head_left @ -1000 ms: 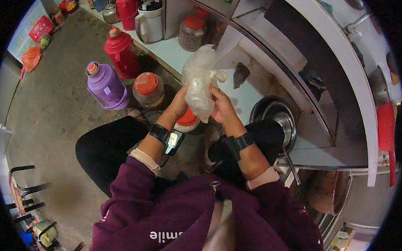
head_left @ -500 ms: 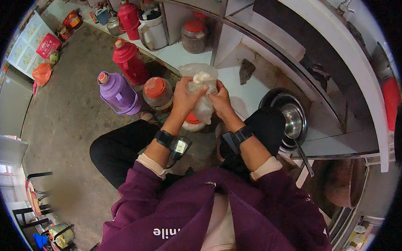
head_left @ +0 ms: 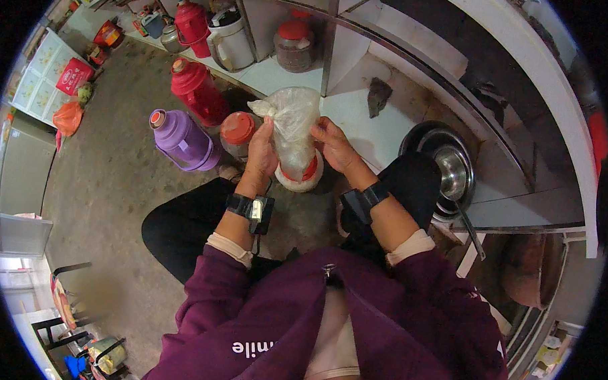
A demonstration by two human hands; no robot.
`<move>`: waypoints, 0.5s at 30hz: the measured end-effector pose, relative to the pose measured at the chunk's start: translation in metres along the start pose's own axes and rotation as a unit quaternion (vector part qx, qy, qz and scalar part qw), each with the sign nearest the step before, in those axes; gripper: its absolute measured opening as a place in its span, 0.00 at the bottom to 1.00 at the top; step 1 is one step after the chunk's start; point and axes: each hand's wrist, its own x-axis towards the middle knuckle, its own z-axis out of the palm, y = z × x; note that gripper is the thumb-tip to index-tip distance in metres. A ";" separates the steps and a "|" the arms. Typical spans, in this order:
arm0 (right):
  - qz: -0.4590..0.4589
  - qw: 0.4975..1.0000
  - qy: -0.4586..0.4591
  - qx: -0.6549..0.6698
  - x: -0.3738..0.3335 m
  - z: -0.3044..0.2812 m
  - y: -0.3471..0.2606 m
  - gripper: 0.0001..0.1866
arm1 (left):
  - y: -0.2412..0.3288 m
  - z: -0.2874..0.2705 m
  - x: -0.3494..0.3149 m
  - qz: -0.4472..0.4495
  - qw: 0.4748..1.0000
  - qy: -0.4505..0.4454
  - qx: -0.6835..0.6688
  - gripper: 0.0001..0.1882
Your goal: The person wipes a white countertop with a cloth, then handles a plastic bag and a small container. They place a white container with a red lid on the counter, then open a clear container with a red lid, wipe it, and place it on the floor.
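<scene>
Between my hands is a thin, cloudy clear plastic bag (head_left: 296,126), spread out with a bunched corner toward the upper left. My left hand (head_left: 261,151) grips its left edge near that bunched part. On the other side, my right hand (head_left: 337,145) pinches the bag's right edge with thumb and fingers. Directly below the bag stands a whitish jar (head_left: 304,184) with a red lid, partly covered by it. Left of my left hand, a clear jar with an orange-red lid (head_left: 238,129) stands on the floor.
A purple thermos flask (head_left: 183,142) and a red thermos flask (head_left: 199,94) stand on the floor at left. Along the shelf are a white jug (head_left: 232,45) and another red-lidded jar (head_left: 294,47). Metal bowls with a ladle (head_left: 452,172) sit beside my right knee.
The bag, bunched up between my hands before, is now spread wider and stretches down over the jar's lid. My hands have moved apart and slightly lower.
</scene>
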 end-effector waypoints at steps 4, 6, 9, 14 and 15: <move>0.006 0.999 0.035 -0.024 0.002 0.005 -0.001 0.30 | -0.001 -0.002 -0.003 -0.056 0.998 0.013 -0.036 0.25; -0.022 0.997 0.064 -0.036 0.004 0.009 0.001 0.33 | -0.004 -0.002 -0.004 -0.057 0.997 0.012 -0.048 0.26; -0.023 0.992 0.112 -0.058 0.006 0.010 0.004 0.36 | -0.006 -0.005 -0.004 -0.051 0.996 0.016 -0.066 0.25; -0.023 0.989 0.130 -0.071 0.009 0.003 0.003 0.39 | -0.009 -0.017 0.005 0.009 0.997 0.003 0.071 0.20; -0.025 0.988 0.135 -0.064 0.010 0.003 0.004 0.39 | -0.008 -0.020 0.006 0.022 0.995 -0.008 0.093 0.18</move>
